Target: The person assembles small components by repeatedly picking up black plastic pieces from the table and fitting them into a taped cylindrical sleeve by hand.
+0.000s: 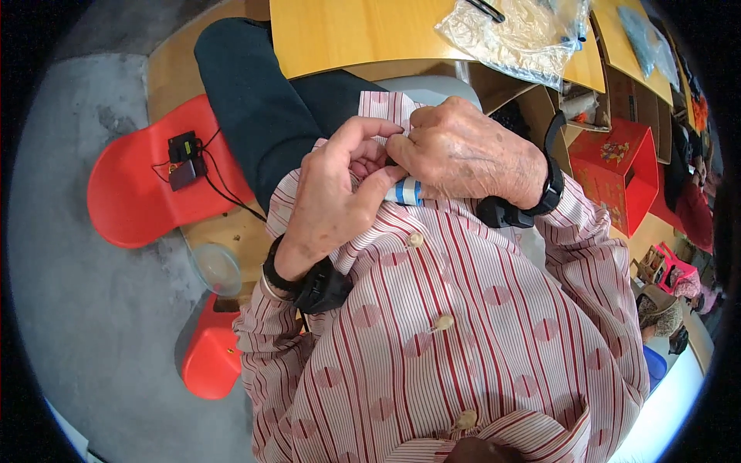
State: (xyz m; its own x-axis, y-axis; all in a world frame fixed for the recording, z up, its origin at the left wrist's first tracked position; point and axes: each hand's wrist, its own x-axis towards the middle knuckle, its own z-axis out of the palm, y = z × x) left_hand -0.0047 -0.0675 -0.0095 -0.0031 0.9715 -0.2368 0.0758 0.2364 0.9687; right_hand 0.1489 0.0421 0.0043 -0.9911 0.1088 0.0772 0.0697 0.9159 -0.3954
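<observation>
**A:** Ok so what's in this shot? Biggest thing first, the striped shirt (478, 332) fills most of it: pink and red stripes, pale buttons down the front. Beyond it there's a wooden table (347, 31) with a clear plastic bag (517, 31) on top, a red chair (131, 193) off to the left with a little black gadget (184, 160) and wires on the seat, and a red box (610, 170) to the right.

**B:** Yeah, and the hands are bunched up right at the shirt's lower hem, over the lap. Left hand (336, 193) has its fingers curled, thumb and forefinger pinching the fabric edge. Right hand (463, 154) is closed down on the same edge from the other side, knuckles up. Both wear black wrist straps.

**A:** What's that small blue and white thing (407, 191) between them?

**B:** Can't tell what it is. It peeks out where the two hands meet; which hand actually holds it, I can't say.

**A:** How would the cloth handle?

**B:** I'd guess light, soft and floppy. It folds and slips away unless you pinch it close to the edge, with both hands near each other like here. Nothing fragile, though the buttons could snag.
</observation>
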